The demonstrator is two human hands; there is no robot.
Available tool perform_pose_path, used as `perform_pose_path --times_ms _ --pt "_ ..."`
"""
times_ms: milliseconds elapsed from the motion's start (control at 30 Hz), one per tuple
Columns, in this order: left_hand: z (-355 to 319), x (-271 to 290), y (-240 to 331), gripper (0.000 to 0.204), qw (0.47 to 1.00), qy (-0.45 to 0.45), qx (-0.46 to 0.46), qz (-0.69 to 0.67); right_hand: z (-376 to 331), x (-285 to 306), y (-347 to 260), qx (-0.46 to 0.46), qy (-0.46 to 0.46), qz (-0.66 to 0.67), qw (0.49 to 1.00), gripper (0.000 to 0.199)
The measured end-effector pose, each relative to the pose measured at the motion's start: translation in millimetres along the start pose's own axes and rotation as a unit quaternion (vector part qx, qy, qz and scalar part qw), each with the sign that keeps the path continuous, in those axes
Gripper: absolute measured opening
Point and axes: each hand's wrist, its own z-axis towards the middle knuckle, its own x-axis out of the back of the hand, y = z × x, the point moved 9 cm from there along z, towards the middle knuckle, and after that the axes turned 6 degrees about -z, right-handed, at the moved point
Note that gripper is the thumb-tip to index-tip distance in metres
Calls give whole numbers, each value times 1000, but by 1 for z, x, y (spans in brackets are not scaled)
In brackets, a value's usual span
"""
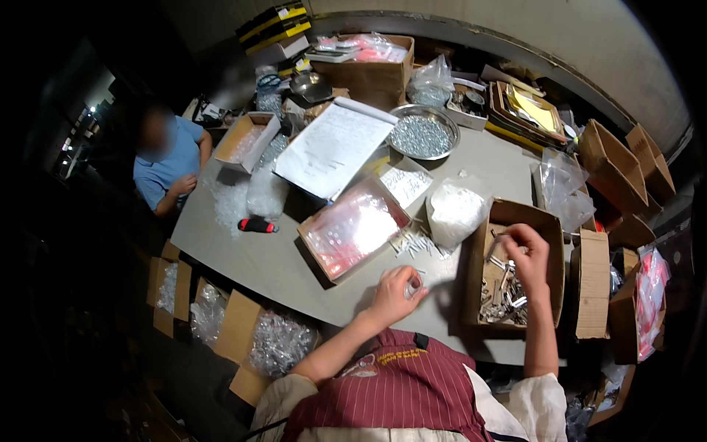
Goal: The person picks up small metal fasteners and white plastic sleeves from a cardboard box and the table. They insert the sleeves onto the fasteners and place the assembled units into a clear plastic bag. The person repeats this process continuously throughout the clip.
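My right hand (pixel 529 256) is above a cardboard box (pixel 558 280) on the right side of the table. Its fingers are pinched on what looks like a slim metal piece (pixel 492 250). In the box below lies a heap of small metal parts (pixel 504 296), some long and thin. My left hand (pixel 398 296) is near the table's front edge, its fingers curled around a small pale, clear-looking thing (pixel 412 286) that I cannot name. Just beyond it, small white sticks (pixel 415 244) lie loose beside a bag of white pieces (pixel 455 212).
A shallow box of clear plastic bags (pixel 355 230) is mid-table, near a clipboard with paper (pixel 335 149) and a metal bowl of screws (pixel 421 134). A red-and-black tool (pixel 258 225) lies at left. A person in blue (pixel 169 158) is at the far left. Opened cartons (pixel 247 339) flank the table.
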Motion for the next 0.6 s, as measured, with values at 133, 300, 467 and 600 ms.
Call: perform_pose_path --times_ms 133,300,467,600 --pt "7 1 4 23 998 40 -45 -2 -28 -76 -73 72 -145 2 987 16" --pt "1 20 4 20 998 43 -42 -34 -44 -139 -98 124 -250 -83 957 19" --pt "-10 23 -1 24 1000 13 -10 8 -60 -177 -109 241 -251 -305 886 21" --pt "-22 16 -22 28 991 42 29 -127 -70 -202 -111 274 -234 -419 834 26"
